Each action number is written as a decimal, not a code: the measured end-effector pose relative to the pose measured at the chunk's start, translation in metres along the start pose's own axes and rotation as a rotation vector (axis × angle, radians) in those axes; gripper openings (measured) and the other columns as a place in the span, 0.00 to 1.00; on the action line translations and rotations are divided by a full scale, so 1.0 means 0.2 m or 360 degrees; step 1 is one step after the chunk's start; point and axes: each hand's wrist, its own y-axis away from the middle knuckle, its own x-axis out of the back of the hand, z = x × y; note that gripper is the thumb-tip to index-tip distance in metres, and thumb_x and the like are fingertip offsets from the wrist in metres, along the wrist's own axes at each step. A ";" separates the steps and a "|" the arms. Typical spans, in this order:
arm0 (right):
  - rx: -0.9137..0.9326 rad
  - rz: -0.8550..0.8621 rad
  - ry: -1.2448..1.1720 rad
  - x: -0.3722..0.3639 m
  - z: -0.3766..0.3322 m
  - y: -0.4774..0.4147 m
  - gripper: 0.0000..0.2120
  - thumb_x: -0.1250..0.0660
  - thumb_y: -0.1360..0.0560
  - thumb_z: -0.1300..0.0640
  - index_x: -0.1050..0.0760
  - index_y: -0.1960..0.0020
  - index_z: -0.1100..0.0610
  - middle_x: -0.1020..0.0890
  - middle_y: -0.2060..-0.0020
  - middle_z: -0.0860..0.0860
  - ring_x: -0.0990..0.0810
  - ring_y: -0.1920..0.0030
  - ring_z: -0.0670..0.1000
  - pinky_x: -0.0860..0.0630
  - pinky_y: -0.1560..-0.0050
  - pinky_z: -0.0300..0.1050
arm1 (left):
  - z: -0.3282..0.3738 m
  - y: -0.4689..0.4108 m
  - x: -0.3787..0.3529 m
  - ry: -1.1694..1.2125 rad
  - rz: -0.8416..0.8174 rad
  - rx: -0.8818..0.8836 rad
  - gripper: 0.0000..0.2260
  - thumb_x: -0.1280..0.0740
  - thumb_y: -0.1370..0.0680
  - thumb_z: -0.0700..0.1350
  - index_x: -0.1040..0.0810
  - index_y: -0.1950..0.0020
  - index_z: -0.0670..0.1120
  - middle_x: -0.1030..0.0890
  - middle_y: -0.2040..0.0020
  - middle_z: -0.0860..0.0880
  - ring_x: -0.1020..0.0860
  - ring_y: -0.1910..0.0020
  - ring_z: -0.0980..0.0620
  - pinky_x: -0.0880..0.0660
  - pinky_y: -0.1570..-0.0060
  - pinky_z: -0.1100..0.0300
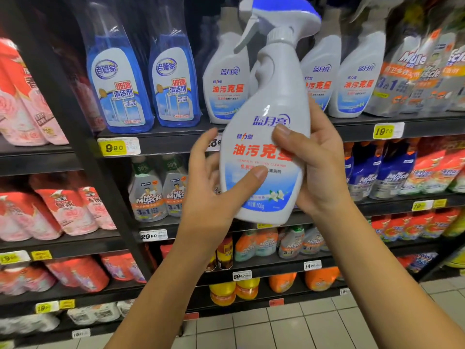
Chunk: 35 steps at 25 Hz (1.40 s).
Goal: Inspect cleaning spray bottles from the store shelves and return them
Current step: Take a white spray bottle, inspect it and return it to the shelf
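You're mid-inspection: right hand [324, 167] wraps the white plastic blue-topped trigger spray bottle [266, 107], left hand [211, 197] pinches its lower label; next, probably back onto the black shelf [357, 127] behind it.

Far left: pink-and-red refill pouches [22, 104] packed in rows. Yellow price tag [114, 148] reads 9.90; second yellow tag [384, 131] off right, 19.70. White tag [152, 235] lower, 29.90. Down low: yellow bottles [222, 294], orange jugs [320, 278] beside them. Pale tiled floor [289, 328] underneath.

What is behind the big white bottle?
Matching white bottles on the shelf show either side. The held bottle covers whatever stands directly behind it, and part of a price tag.
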 end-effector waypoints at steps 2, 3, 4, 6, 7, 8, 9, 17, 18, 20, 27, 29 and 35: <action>0.0038 0.0058 0.0019 -0.01 0.00 -0.03 0.27 0.34 0.28 0.70 0.33 0.30 0.63 0.19 0.49 0.59 0.18 0.50 0.58 0.20 0.52 0.54 | 0.01 -0.01 0.01 -0.0362 0.0001 -0.0186 0.34 0.22 0.33 0.52 0.32 0.30 0.53 0.21 0.40 0.55 0.21 0.43 0.60 0.22 0.49 0.63; 0.0021 0.0066 0.0008 -0.02 -0.01 -0.04 0.27 0.35 0.27 0.69 0.34 0.29 0.62 0.20 0.47 0.60 0.18 0.48 0.58 0.21 0.50 0.54 | 0.02 -0.02 0.01 -0.0490 -0.0043 -0.0183 0.37 0.23 0.35 0.56 0.33 0.29 0.54 0.23 0.38 0.56 0.23 0.41 0.60 0.23 0.45 0.61; -0.0020 0.0063 -0.0032 -0.03 -0.01 -0.04 0.25 0.36 0.25 0.67 0.34 0.28 0.61 0.20 0.44 0.60 0.19 0.47 0.58 0.21 0.48 0.55 | 0.02 -0.02 0.00 -0.0542 -0.0098 -0.0136 0.41 0.23 0.38 0.59 0.34 0.28 0.56 0.24 0.37 0.56 0.24 0.39 0.59 0.24 0.42 0.57; -0.0120 0.0014 -0.0144 -0.05 -0.01 -0.05 0.21 0.40 0.22 0.64 0.33 0.29 0.59 0.21 0.42 0.59 0.20 0.45 0.57 0.22 0.43 0.53 | 0.01 -0.03 -0.02 -0.0505 -0.0197 -0.0064 0.41 0.23 0.42 0.61 0.34 0.31 0.57 0.22 0.41 0.58 0.22 0.42 0.59 0.23 0.43 0.56; -0.0147 -0.0034 -0.0150 -0.05 -0.01 -0.05 0.19 0.41 0.21 0.64 0.30 0.31 0.57 0.21 0.43 0.57 0.20 0.45 0.56 0.22 0.42 0.52 | 0.00 -0.04 -0.02 -0.0466 -0.0229 -0.0078 0.39 0.22 0.42 0.59 0.33 0.33 0.57 0.21 0.44 0.58 0.21 0.44 0.60 0.22 0.46 0.58; -0.0145 -0.0082 -0.0097 -0.05 -0.02 -0.05 0.18 0.40 0.22 0.65 0.28 0.34 0.56 0.21 0.44 0.56 0.21 0.44 0.55 0.23 0.41 0.50 | -0.01 -0.05 -0.01 -0.0416 -0.0269 -0.0086 0.38 0.21 0.41 0.55 0.32 0.34 0.57 0.20 0.45 0.59 0.21 0.46 0.60 0.22 0.49 0.61; -0.0127 -0.0117 0.0022 -0.04 -0.03 -0.05 0.17 0.39 0.23 0.66 0.26 0.37 0.55 0.21 0.45 0.55 0.22 0.44 0.53 0.23 0.42 0.48 | -0.02 -0.05 0.01 -0.0315 -0.0317 -0.0045 0.38 0.21 0.41 0.51 0.32 0.34 0.56 0.20 0.46 0.59 0.20 0.47 0.60 0.21 0.52 0.63; -0.0371 -0.0248 0.0524 -0.02 -0.12 -0.16 0.11 0.31 0.30 0.59 0.22 0.48 0.60 0.15 0.60 0.50 0.16 0.58 0.49 0.22 0.57 0.40 | -0.11 -0.02 0.07 0.0926 -0.0797 0.0360 0.25 0.20 0.45 0.52 0.14 0.49 0.52 0.15 0.48 0.49 0.17 0.48 0.48 0.20 0.48 0.48; -0.0372 -0.0262 0.0500 -0.02 -0.11 -0.16 0.11 0.32 0.29 0.59 0.22 0.48 0.62 0.14 0.61 0.51 0.16 0.60 0.49 0.22 0.59 0.40 | -0.12 -0.02 0.05 0.1004 -0.0752 0.0329 0.25 0.20 0.43 0.53 0.15 0.47 0.51 0.15 0.47 0.48 0.18 0.46 0.47 0.21 0.47 0.46; -0.0354 -0.0182 0.0486 -0.04 -0.12 -0.16 0.17 0.31 0.30 0.58 0.27 0.44 0.64 0.15 0.62 0.53 0.15 0.62 0.51 0.21 0.60 0.42 | -0.14 0.00 0.03 0.1141 -0.0627 0.0323 0.24 0.21 0.39 0.53 0.16 0.44 0.49 0.17 0.44 0.46 0.19 0.43 0.45 0.22 0.45 0.44; -0.0159 0.0004 0.0942 0.00 -0.06 -0.15 0.19 0.24 0.33 0.56 0.30 0.48 0.55 0.14 0.63 0.53 0.15 0.62 0.54 0.18 0.57 0.51 | -0.15 0.00 0.05 0.0334 -0.0375 0.0170 0.30 0.29 0.29 0.44 0.35 0.30 0.57 0.18 0.42 0.49 0.19 0.44 0.50 0.21 0.54 0.61; -0.0253 -0.0040 0.0959 0.02 -0.04 -0.15 0.18 0.25 0.30 0.59 0.28 0.44 0.55 0.14 0.61 0.53 0.14 0.60 0.54 0.18 0.57 0.50 | -0.16 -0.01 0.05 0.0138 -0.0439 0.0062 0.31 0.27 0.30 0.38 0.33 0.33 0.57 0.17 0.43 0.52 0.18 0.45 0.53 0.22 0.53 0.65; -0.0510 -0.0063 0.0673 0.07 -0.04 -0.21 0.07 0.31 0.24 0.56 0.22 0.48 0.58 0.14 0.62 0.53 0.15 0.62 0.51 0.20 0.62 0.43 | -0.18 -0.03 0.05 0.0098 -0.0430 -0.0003 0.31 0.26 0.32 0.35 0.30 0.33 0.53 0.17 0.44 0.51 0.18 0.46 0.52 0.21 0.54 0.64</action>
